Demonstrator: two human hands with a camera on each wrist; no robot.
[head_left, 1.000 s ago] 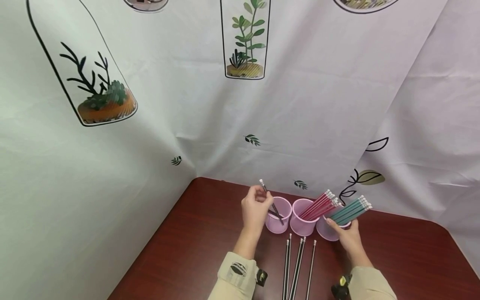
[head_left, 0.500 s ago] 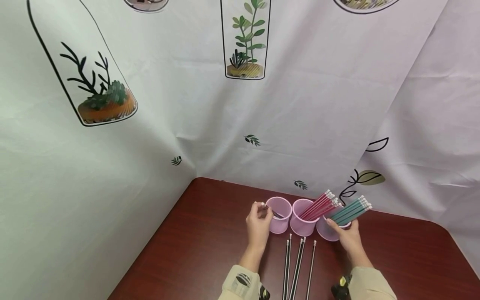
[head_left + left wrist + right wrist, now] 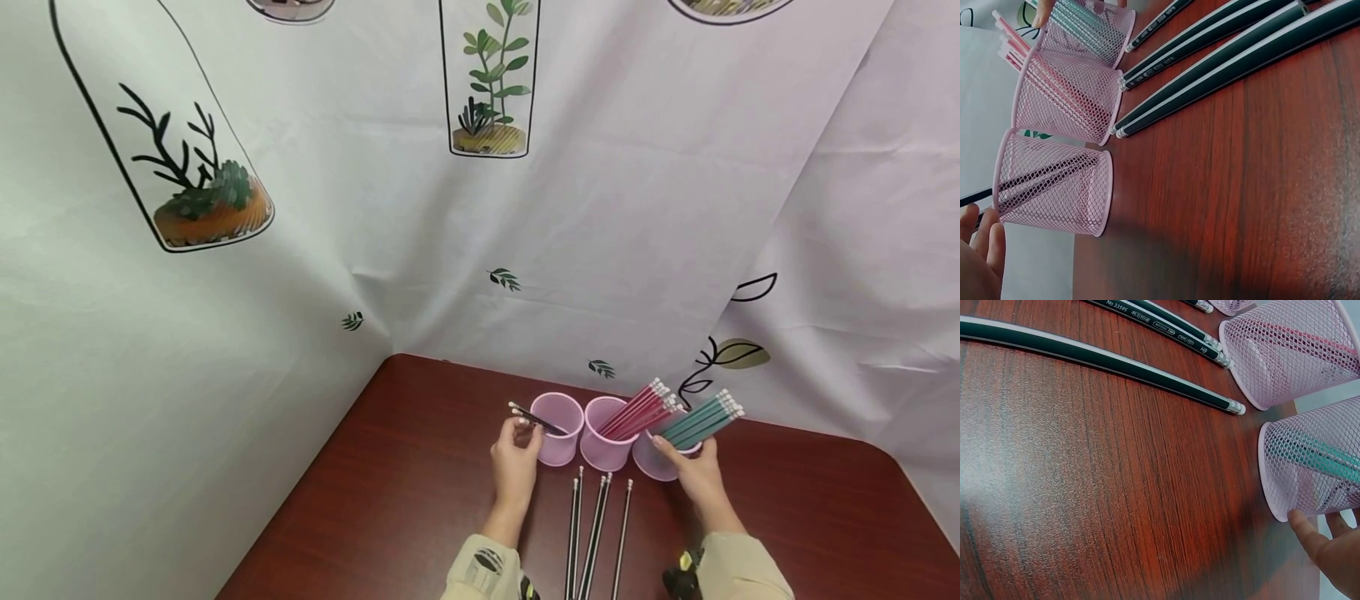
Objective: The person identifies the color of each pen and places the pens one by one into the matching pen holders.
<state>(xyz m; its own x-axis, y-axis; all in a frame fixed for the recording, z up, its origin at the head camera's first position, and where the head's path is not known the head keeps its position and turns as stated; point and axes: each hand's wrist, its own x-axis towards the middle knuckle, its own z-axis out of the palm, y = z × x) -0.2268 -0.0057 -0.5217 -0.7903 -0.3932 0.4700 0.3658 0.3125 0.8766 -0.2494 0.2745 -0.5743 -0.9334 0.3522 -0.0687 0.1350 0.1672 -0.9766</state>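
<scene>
Three pink mesh pencil cups stand in a row. Two black pencils lean in the left cup, their white eraser ends out over its left rim. My left hand is at that rim, fingers loosely bent just below the eraser ends; in the left wrist view its fingertips are beside the mesh. Whether they touch the pencils is unclear. My right hand holds the right cup, thumb and fingers spread around its near side. Teal pencils fill that cup; red pencils lean in the middle cup.
Several black pencils with pale stripes lie on the reddish-brown table, eraser ends toward the cups. A white curtain printed with plants hangs right behind the table's back edge.
My left hand has lowered a black pencil into the left cup and drawn slightly down from its end. That pencil now leans beside the other. The right hand has stayed in place.
</scene>
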